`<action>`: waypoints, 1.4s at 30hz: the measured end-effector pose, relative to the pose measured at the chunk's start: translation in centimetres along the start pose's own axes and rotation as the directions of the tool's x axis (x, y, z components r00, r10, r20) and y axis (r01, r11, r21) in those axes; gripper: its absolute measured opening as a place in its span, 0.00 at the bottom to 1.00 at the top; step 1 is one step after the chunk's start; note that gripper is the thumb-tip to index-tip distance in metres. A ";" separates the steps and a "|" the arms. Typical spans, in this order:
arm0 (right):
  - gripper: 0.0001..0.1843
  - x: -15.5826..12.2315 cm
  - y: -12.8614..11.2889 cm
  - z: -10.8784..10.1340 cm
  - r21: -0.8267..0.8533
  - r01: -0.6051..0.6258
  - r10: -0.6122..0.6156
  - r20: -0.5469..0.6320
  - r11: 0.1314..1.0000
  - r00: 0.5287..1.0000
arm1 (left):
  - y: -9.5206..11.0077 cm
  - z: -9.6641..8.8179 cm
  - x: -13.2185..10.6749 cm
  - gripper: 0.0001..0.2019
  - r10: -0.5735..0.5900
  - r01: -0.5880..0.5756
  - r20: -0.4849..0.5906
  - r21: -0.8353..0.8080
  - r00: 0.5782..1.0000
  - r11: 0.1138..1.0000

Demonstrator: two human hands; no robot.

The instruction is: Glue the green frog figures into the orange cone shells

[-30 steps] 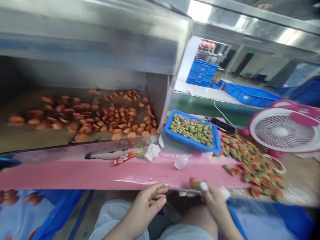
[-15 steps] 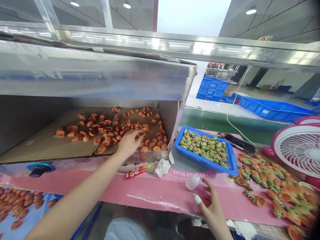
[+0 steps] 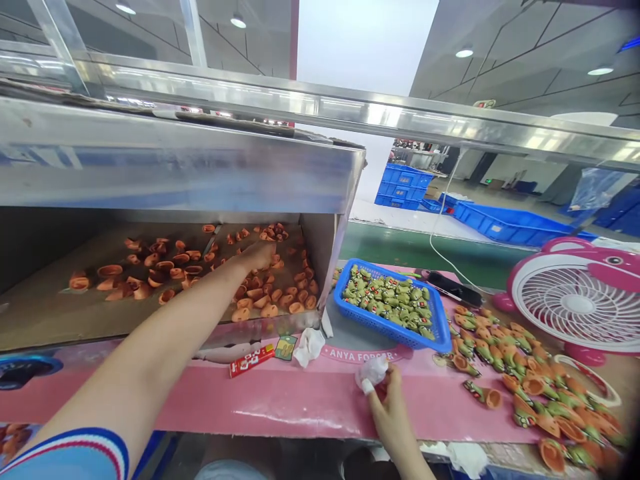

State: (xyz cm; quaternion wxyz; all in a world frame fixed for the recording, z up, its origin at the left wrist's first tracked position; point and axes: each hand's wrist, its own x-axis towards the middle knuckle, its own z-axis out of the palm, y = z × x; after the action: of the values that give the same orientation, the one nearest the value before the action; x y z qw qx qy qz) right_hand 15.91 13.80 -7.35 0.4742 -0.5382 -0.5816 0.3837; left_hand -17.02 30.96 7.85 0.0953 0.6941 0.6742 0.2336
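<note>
1. At the pink-covered bench (image 3: 280, 403) in front of a stainless steel cabinet (image 3: 150, 167), a seated person is working with both bare hands.
2. The left hand (image 3: 257, 255) stretches into the cabinet, palm down and fingers extended, over loose orange moulded pieces (image 3: 295, 307) scattered on a cardboard sheet (image 3: 45, 313). I can see nothing held in it, though the fingers partly hide what lies beneath them.
3. The right hand (image 3: 393, 417) is curled around a small white plastic bottle (image 3: 374, 372), gripping it just above the bench. One fingertip (image 3: 367, 386) is wrapped in white.
4. Green-and-orange figures (image 3: 530, 381) lie in a loose heap on the bench to the right, beside a pink fan (image 3: 577, 300). More of them fill a blue plastic basket (image 3: 387, 331).
5. From here, the step in hand looks like picking out a single orange piece with the bottle kept ready. The next move calls for closing the left fingers on one piece and lifting it over the cabinet's front edge without disturbing its neighbours.
</note>
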 end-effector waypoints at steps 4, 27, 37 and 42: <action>0.24 -1.1 -0.9 -1.0 -0.010 0.000 -0.001 -0.129 1.000 0.992 | 1.3 -1.1 -3.2 0.10 0.061 -0.067 -0.070 -0.088 0.996 0.994; 0.15 -7.7 -8.2 -6.0 -0.055 0.127 -0.136 -0.217 0.990 0.966 | 12.2 9.2 -27.6 0.05 -0.105 0.582 0.588 -0.809 0.802 -0.085; 0.17 -9.3 -11.1 -5.1 -0.180 0.435 -0.464 -0.176 0.882 0.868 | 12.8 8.9 -28.6 0.05 -0.071 0.558 0.554 -0.829 0.829 0.038; 0.18 -9.8 -10.8 -4.7 -0.300 0.551 -0.601 -0.103 0.779 0.793 | 12.6 9.0 -28.6 0.03 -0.105 0.475 0.464 -0.845 0.880 0.246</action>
State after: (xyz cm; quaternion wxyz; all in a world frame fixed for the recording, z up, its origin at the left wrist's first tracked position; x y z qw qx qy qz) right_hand 17.36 2.44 2.80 0.5499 -0.4244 -0.7140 0.0877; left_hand -1.23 3.61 0.04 0.6299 0.3918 0.4997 0.4472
